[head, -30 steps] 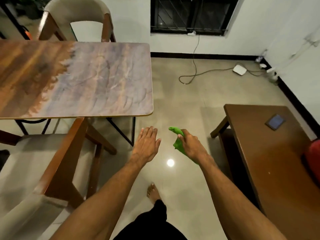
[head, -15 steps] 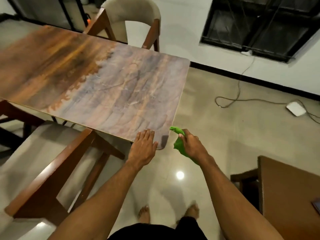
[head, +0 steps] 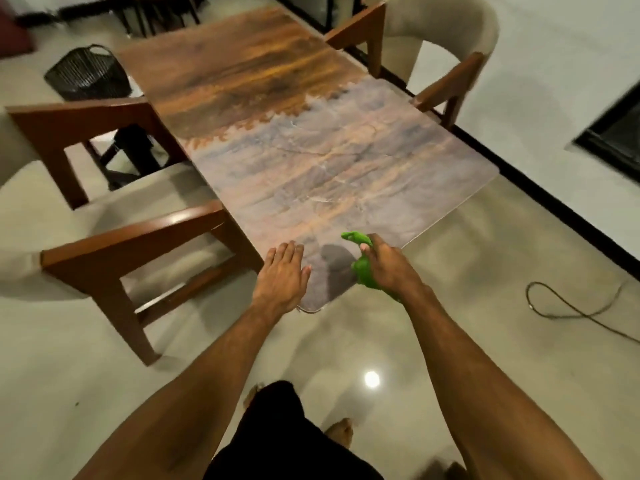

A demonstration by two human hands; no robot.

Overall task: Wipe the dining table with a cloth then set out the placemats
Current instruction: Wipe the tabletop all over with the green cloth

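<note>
Both hands now hang over the near end of the dining table, whereas half a second ago the right one, with its cloth, was out past the corner above the floor, and the table lay slantwise instead of running straight away from the person.

Its top shows two tones: warm brown over the far half, a pale, hazy grey over the near half, with a ragged border between them. Whether the haze is dust or damp I cannot tell. No placemats are on it or anywhere in view.

Two wooden armchairs stand along the left edge and a third, cream-backed chair at the far right edge, all pulled slightly clear, which leaves the edges reachable. A black wire basket sits on the floor beyond the far left corner.

The left hand is flat and empty, fingers straight and together, palm down at the near left corner, probably to brace; contact cannot be judged. The right hand is curled round a bunched green cloth, one tail poking out past the thumb, above the near edge. A shadow on the top beside it suggests the cloth is not yet down.

No brand, label or writing is legible.
</note>
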